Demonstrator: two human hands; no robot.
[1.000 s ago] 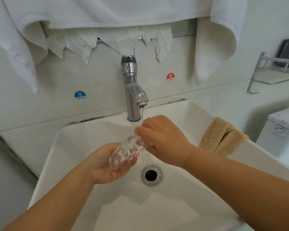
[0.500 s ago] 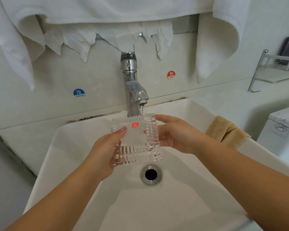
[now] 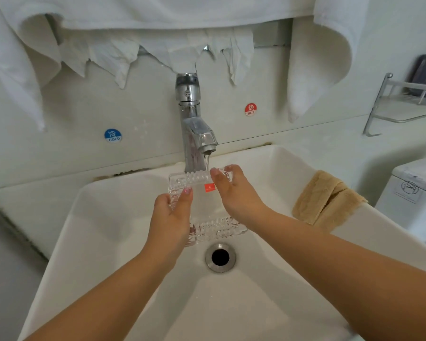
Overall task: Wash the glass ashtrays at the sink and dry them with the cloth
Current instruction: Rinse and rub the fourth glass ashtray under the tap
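The washing step is in hand. A square glass ashtray (image 3: 202, 205) is held tilted on edge over the sink (image 3: 113, 217), its far rim raised to the thin stream of water (image 3: 207, 161) that runs from the tap (image 3: 194, 129). The ashtray is gripped from both sides: its left edge is clasped by the left hand (image 3: 171, 217), fingers curled round the ribbed rim, and its far right corner is pinched by the right hand (image 3: 236, 195), fingertips bent over the top edge. A small red sticker (image 3: 209, 187) is seen on the glass, between the two hands.

The rinse is judged to be under way and not yet finished (only the far rim appears to be reached by the stream). For the next move the ashtray would need to be turned in the hands so that every face is wetted, with a firm hold kept, since wet ribbed glass is likely to be slippery and the hard basin lies directly below.

A folded tan cloth (image 3: 327, 200) is laid on the right rim of the sink, near the right forearm and within easy reach for drying. The drain (image 3: 220, 257) is open, just near of the ashtray. White towels (image 3: 158, 16) are hung on the far wall above the tap, with a blue cold label (image 3: 113, 135) to the left and a red hot label (image 3: 250, 109) to the right. A metal shelf (image 3: 403, 104) is fixed at the far right. Nothing is seen in the way of the cloth.
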